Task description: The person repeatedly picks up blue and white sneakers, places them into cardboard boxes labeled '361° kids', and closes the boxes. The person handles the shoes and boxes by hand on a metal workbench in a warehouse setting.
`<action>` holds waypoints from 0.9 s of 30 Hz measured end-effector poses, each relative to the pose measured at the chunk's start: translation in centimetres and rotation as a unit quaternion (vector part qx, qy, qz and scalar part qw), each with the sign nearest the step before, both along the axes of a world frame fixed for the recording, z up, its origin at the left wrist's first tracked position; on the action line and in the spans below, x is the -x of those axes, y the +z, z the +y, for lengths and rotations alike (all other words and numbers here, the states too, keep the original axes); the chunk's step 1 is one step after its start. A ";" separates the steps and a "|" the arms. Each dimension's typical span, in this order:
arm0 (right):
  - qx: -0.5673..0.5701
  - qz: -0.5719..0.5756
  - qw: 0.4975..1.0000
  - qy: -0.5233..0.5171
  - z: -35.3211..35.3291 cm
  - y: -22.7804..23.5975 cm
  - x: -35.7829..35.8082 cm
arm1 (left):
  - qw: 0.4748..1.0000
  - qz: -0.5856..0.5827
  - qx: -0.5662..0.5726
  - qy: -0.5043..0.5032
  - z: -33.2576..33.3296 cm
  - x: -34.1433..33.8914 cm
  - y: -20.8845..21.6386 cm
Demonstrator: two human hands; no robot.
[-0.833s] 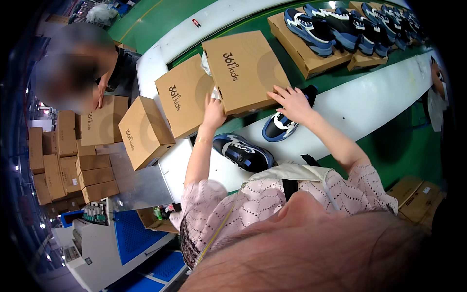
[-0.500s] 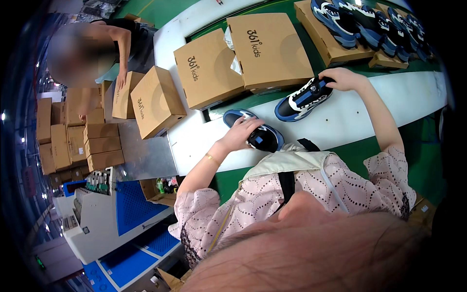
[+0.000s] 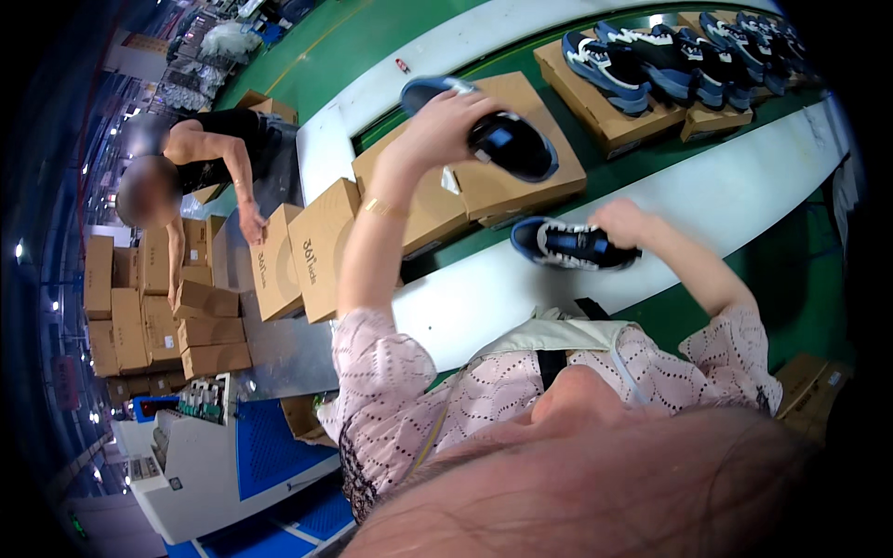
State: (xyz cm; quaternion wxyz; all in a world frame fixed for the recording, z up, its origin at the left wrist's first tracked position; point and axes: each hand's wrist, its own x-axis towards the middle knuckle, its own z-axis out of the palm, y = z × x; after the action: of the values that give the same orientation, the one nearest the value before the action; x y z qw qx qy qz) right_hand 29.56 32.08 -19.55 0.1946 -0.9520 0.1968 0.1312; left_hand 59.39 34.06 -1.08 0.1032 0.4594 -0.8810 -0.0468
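Note:
My left hand [image 3: 442, 130] is raised over the shoe boxes, its fingers wrapped round a dark blue and black sneaker [image 3: 521, 153] whose opening faces me. Beneath that shoe is a brown cardboard shoe box [image 3: 532, 197], with another shoe box [image 3: 430, 216] to its left, partly hidden by my forearm. My right hand [image 3: 621, 226] grips the heel end of the other sneaker [image 3: 569, 245], black and blue with white side panels. This second shoe lies almost sideways over the white table [image 3: 465, 312], toe to the left; whether it touches the surface I cannot tell.
At the back right, several matching sneakers [image 3: 642, 60] sit on shoe boxes. To the left, a co-worker's hand [image 3: 252, 223] is beside an upright shoe box [image 3: 276, 265]. Stacked cartons [image 3: 130, 325] and a white and blue machine [image 3: 200, 446] are farther left.
My left hand has lifted its sneaker off the table, up and away over the boxes. My right hand has brought the other sneaker nearer and turned it more sideways.

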 end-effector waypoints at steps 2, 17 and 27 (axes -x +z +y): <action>-0.014 -0.049 0.999 0.012 1.6 1.9 1.1 | 0.993 -0.092 -0.067 0.018 -4.6 0.7 -3.5; -0.046 -0.318 0.918 -0.233 1.6 4.5 -10.7 | 0.787 0.420 -0.070 0.446 3.8 -12.3 -16.0; -0.033 -0.343 0.881 -0.324 -2.5 -3.1 -5.9 | 0.821 0.164 -0.198 0.510 2.6 -1.2 -25.5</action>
State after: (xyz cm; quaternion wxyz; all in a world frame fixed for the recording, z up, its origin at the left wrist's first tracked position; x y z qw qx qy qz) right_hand 35.50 29.63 -22.63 0.3126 -0.8135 0.4106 -0.2680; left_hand 60.63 36.63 -26.60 0.1622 0.8392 -0.4628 -0.2351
